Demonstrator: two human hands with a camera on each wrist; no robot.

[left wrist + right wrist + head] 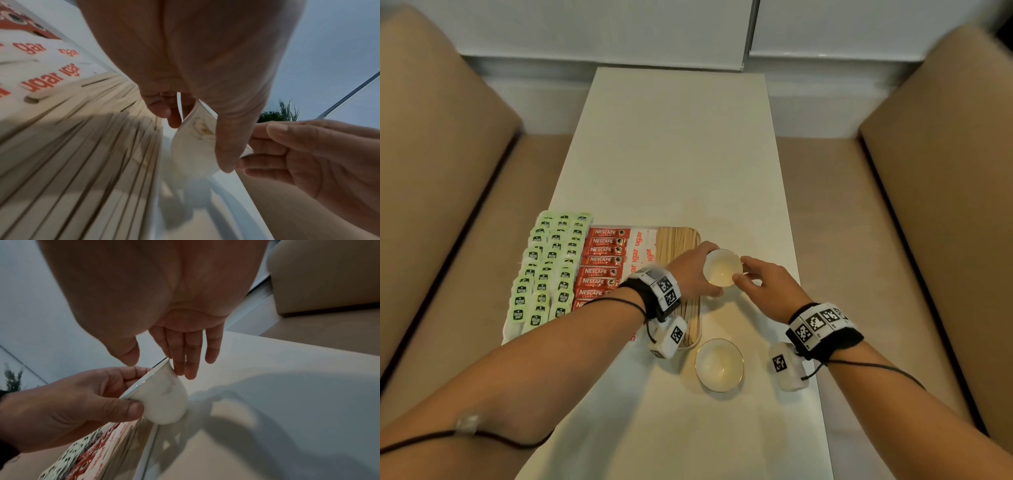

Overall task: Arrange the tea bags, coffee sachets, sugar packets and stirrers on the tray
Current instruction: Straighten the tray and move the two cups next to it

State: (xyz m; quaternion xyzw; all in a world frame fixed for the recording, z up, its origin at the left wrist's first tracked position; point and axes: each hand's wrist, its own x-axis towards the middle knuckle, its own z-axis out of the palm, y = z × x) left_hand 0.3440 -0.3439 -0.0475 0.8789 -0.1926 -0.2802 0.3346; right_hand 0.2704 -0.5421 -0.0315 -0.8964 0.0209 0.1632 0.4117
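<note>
A tray at the table's left holds rows of green tea bags, red coffee sachets, white sugar packets and wooden stirrers. My left hand grips a small white cup by its rim, just off the tray's right edge and above the table. My right hand touches the cup's right side with straight fingers. In the left wrist view the cup hangs from my left thumb and fingers. The right wrist view shows my right fingertips against the cup.
A second white cup stands on the white table, nearer to me and right of the tray's near corner. Beige sofas flank the table on the left and on the right. A white wall is behind.
</note>
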